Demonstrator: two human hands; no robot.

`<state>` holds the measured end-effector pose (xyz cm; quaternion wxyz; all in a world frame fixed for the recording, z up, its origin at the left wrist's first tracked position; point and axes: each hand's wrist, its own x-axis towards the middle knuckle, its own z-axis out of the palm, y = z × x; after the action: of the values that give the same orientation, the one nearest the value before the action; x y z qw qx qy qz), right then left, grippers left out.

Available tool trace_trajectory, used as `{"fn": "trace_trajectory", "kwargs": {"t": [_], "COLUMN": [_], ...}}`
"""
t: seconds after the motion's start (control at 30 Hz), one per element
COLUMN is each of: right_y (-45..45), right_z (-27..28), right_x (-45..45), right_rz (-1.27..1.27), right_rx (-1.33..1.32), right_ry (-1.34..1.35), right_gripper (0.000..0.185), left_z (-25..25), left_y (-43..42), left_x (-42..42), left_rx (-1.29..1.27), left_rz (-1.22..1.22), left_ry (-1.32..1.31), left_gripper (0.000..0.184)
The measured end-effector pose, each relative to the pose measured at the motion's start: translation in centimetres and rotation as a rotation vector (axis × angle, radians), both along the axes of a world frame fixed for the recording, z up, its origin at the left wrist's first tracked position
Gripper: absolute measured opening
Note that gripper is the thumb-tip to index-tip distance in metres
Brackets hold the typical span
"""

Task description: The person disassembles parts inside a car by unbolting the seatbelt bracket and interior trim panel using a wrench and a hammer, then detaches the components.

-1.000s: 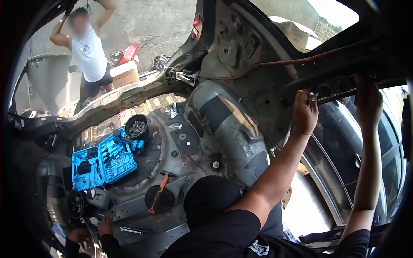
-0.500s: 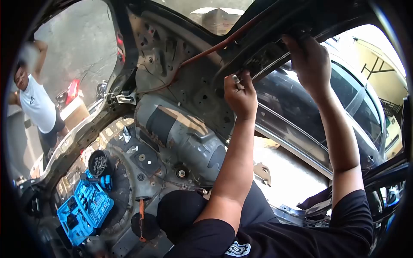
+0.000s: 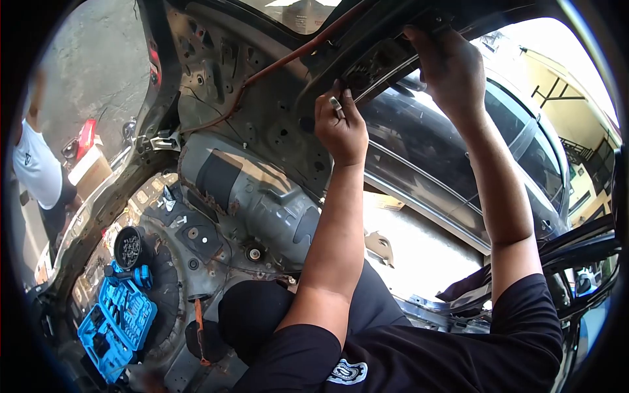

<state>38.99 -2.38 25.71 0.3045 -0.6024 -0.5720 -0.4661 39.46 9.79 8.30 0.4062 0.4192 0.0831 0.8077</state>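
Both my hands are raised to the dark upper frame [image 3: 386, 62] of a stripped car body. My left hand [image 3: 341, 128] has its fingers curled closed at the frame's lower edge, a ring on one finger; what they pinch, if anything, is too small to make out. Further right and higher, my right hand [image 3: 452, 78] reaches up to the same frame, thumb apart from the other fingers, whose tips are lost in shadow. A bright metal strip [image 3: 390, 75] runs along the edge between my hands. An orange-brown hose or cable [image 3: 288, 59] passes along the body to the left.
An open blue tool case [image 3: 124, 321], a blue power tool [image 3: 134, 276] and a black bowl of small fasteners [image 3: 131, 247] lie on the car floor. An orange-handled hammer [image 3: 200, 327] is nearer me. Another person [image 3: 38, 167] stands outside left; a dark car [image 3: 419, 144] is at right.
The view has swung rightward, so the floor items and the other person appear further left. Both my hands remain up at the frame. The co-worker's hands at lower left have mostly gone from view.
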Motion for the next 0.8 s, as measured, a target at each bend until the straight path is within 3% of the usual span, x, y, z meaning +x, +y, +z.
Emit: {"fn": "trace_trajectory", "kwargs": {"t": [0.2,0.27,0.3,0.4,0.6,0.67,0.73,0.8], "right_y": [-0.8,-0.3,-0.1,-0.1,-0.3,-0.2,-0.5,-0.5], "right_z": [0.2,0.4,0.3,0.1,0.2,0.2,0.1,0.3], "right_x": [-0.1,-2.3,-2.3,-0.1,-0.9,-1.2,-1.1,-0.9], "right_rz": [-0.104,-0.151,-0.093,-0.009,0.003,-0.023,-0.052,-0.158], "right_rx": [-0.083,-0.030,0.041,-0.050,-0.057,-0.055,-0.049,-0.105], "right_ry": [-0.045,0.260,0.132,0.072,0.121,0.122,0.127,0.084], "right_gripper": [0.030,0.031,0.035,0.033,0.033,0.033,0.033,0.035], "left_z": [0.3,0.0,0.0,0.8,0.3,0.8,1.3,1.1], "left_y": [-0.6,-0.9,-0.5,-0.9,-0.9,-0.7,-0.7,-0.8], "left_x": [-0.5,-0.1,0.4,-1.6,-1.0,-1.2,-2.5,-2.0], "left_rx": [-0.095,0.002,0.002,-0.165,-0.068,-0.076,-0.216,-0.199], "left_rz": [-0.176,-0.047,-0.009,-0.240,-0.132,-0.150,-0.235,-0.226], "left_ry": [0.012,0.036,0.033,0.148,0.053,0.076,0.276,0.254], "left_gripper": [0.018,0.019,0.021,0.025,0.026,0.026,0.026,0.025]}}
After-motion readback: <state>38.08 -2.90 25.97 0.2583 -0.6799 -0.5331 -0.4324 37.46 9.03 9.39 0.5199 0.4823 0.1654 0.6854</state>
